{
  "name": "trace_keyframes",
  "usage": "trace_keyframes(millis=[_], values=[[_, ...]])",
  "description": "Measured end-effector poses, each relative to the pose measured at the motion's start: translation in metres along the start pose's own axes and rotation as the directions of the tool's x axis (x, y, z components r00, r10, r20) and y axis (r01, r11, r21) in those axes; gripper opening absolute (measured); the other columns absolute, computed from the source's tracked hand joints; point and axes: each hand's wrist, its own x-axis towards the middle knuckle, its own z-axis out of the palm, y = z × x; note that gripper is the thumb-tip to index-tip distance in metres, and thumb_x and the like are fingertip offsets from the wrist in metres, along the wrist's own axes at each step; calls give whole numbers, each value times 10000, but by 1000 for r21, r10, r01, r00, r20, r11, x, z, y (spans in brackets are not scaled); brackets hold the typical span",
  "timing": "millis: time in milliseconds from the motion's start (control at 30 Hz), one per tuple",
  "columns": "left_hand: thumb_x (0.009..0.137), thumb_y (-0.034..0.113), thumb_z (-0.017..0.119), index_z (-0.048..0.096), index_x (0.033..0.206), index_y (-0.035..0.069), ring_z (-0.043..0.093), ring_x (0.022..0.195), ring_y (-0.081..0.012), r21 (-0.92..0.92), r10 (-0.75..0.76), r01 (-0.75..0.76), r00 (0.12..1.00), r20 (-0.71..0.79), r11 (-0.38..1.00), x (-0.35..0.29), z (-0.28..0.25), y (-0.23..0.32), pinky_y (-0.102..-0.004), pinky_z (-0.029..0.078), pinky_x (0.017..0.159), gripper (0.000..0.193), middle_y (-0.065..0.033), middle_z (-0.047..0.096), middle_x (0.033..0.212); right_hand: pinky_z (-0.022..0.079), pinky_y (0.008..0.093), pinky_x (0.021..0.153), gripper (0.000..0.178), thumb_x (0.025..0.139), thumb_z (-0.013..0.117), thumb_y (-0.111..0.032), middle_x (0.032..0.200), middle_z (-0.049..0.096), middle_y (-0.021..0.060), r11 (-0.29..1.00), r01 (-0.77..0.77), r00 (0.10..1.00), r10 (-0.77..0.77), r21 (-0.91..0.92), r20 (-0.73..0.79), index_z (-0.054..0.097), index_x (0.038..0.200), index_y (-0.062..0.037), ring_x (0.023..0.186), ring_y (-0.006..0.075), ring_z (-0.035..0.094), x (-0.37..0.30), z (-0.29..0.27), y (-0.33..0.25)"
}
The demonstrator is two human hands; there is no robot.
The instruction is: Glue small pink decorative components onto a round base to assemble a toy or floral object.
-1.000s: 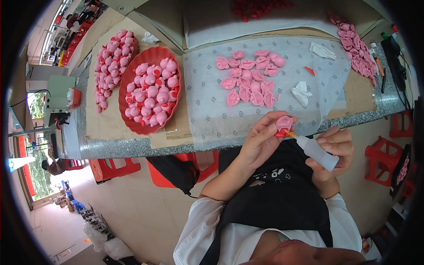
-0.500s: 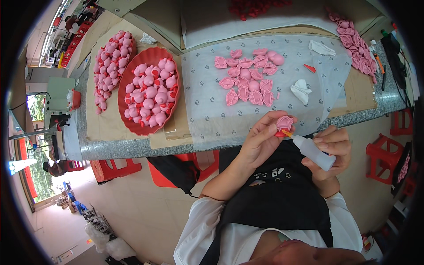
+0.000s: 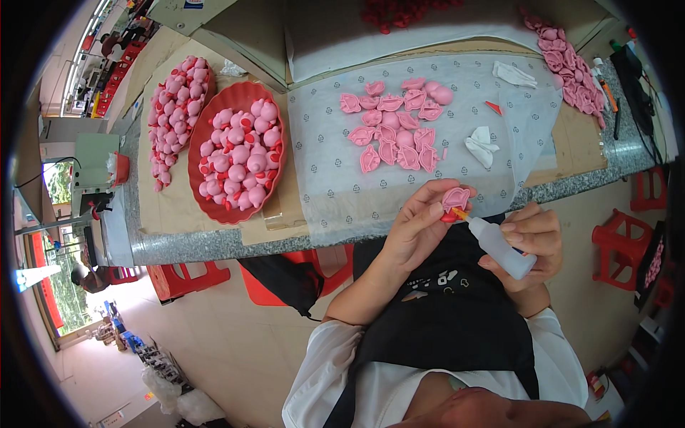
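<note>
Right of center in frame, left hand [image 3: 414, 222] pinches pink piece [image 3: 455, 198] by edge; right hand [image 3: 534, 242] clamped around bottle [image 3: 499, 247], nozzle [image 3: 461, 213] at piece's red part [image 3: 448, 217]. Piece looks light, rubbery, likely squashable: best held by rim. Bottle probably soft-walled, slippery; grip mid-body.

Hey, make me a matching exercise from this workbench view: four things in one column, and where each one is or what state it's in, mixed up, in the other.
Column one:
1. Squeeze bottle
2. Fluted red bowl
3. Cupped pink-and-red piece
4. Patterned sheet

Column two:
A. Heaped with round pink figures
B. Held in the left hand
C. Spread beneath loose hollow pink pieces
D. Held in the right hand

Right pairs: 1-D, 2-A, 3-B, 4-C.
</note>
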Motion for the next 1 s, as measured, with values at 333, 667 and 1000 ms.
trace_keyframes(millis=[333, 667, 1000], values=[[775, 183, 524, 417, 1128, 59, 476, 962, -239, 60, -2, 4, 1000, -29, 998, -1, -1, -2, -345, 358, 845, 390, -185, 433, 1125, 383, 243, 441, 460, 445, 794, -67, 785, 522, 84, 995, 64, 996, -68, -75, -52, 531, 823, -49, 554, 183, 499, 1, -1, 1], [772, 148, 509, 404, 1145, 45, 449, 1019, -245, 7, 25, -25, 1000, -11, 1000, 0, -3, 0, -331, 334, 874, 400, -215, 397, 1156, 377, 246, 436, 459, 439, 792, -56, 753, 511, 93, 993, 63, 996, -69, -97, -61, 532, 816, -33, 533, 184, 490, 3, -5, 3], [770, 137, 509, 414, 1148, 60, 442, 1028, -231, 30, 60, -61, 998, 23, 998, 0, -6, -2, -327, 321, 882, 398, -208, 385, 1181, 377, 243, 435, 474, 438, 793, -51, 747, 501, 88, 990, 60, 994, -70, -124, -79, 527, 831, -37, 528, 171, 481, 3, -8, 4]])
